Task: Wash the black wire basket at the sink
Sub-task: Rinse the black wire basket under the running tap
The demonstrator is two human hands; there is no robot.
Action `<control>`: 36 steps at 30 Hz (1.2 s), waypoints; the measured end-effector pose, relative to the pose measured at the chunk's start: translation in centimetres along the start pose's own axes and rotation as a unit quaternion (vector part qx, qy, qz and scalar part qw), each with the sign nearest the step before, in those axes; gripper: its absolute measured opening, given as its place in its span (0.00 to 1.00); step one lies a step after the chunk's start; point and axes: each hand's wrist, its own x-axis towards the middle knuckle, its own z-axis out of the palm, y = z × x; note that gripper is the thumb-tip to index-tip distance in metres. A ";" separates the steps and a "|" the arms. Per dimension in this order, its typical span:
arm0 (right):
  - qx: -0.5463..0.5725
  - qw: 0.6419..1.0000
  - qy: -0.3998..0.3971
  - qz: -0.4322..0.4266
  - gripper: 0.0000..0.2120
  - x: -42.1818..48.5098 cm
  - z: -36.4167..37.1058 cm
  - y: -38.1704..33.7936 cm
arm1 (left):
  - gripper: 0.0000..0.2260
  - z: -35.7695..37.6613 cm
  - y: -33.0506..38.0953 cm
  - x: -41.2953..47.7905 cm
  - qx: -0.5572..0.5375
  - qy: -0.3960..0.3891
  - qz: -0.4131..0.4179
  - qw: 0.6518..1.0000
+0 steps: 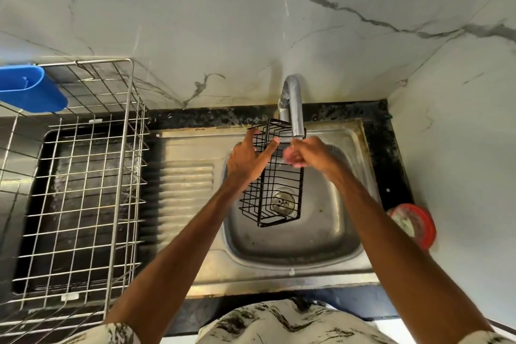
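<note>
The black wire basket (282, 190) lies in the sink (321, 234) basin, its long axis running from the tap (296, 109) at the far edge back toward the near edge. It is an open box grid of thin, rigid, glossy rods. The left hand (248, 159) holds its left wall, fingers (251, 134) spread, thumb over a top wire. The right hand (300, 155) is just beside the right rim under the spout, fingers curled — gripping or not, I cannot tell.

Place: a kitchen, domestic by its look;
Sink: stainless steel sink (279, 274) with ribbed drainboard, set in a black speckled stone surface (386, 153);
Tap: curved chrome tap (296, 109) over the bowl;
Rack: wire dish rack (111, 176) alongside;
Walls: marble-look panels (223, 22)
</note>
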 end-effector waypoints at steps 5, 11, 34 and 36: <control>0.329 0.943 0.022 0.034 0.16 0.7 0.7 -2.4 | 0.36 -0.1 0.0 -0.2 -0.014 -0.010 0.009 1.000; -0.108 0.993 -0.040 0.009 0.13 -1.6 2.8 0.6 | 0.36 -0.2 -1.1 0.0 -0.054 -0.005 0.013 0.998; -0.162 0.981 -0.106 -0.009 0.07 -3.0 5.9 4.9 | 0.35 -0.6 -1.6 -0.7 -0.133 -0.036 0.024 0.990; -0.020 0.996 -0.089 0.025 0.07 -3.3 6.1 5.0 | 0.31 -0.6 -1.8 -0.7 -0.147 -0.040 0.022 0.988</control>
